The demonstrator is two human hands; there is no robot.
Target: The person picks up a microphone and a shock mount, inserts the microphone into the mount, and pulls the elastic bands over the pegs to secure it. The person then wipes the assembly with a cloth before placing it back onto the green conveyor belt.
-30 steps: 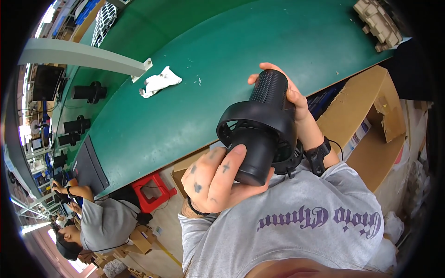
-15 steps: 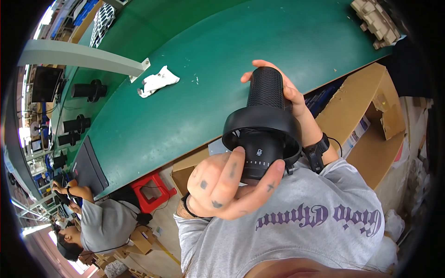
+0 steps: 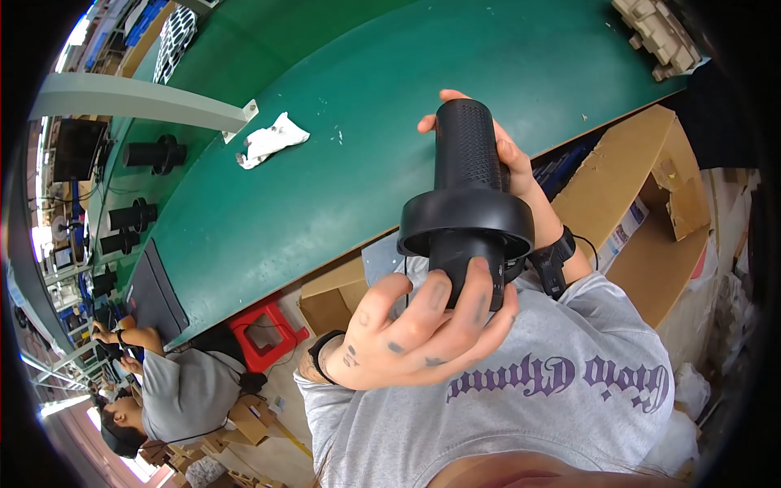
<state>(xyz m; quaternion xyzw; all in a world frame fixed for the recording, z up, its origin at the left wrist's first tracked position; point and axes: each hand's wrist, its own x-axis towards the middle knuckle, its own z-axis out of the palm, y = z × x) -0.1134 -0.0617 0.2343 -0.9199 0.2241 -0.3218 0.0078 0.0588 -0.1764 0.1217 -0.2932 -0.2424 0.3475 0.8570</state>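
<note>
I hold a black microphone (image 3: 465, 150) over the near edge of the green table, its mesh grille pointing away from me. A wide black ring (image 3: 465, 213) surrounds its middle. My right hand (image 3: 514, 154) is closed around the grille from behind and the right, its fingertips showing past the far left side. My left hand (image 3: 423, 329) is closed on the smooth lower end, with its fingers laid over the upper side and the thumb hidden. A thin dark cord hangs at the left of the ring.
A crumpled white cloth (image 3: 275, 140) lies on the green table (image 3: 358, 154). Moulded cardboard trays (image 3: 657, 37) sit far right, above an open carton (image 3: 626, 187). A grey post (image 3: 154, 99) rises at left. More microphones (image 3: 154, 154), a red stool (image 3: 268, 333) and a co-worker (image 3: 191, 390) are leftward.
The microphone has turned about its long axis, so the face with a printed symbol and marks no longer shows. My left fingers have shifted from its sides to across its lower end.
</note>
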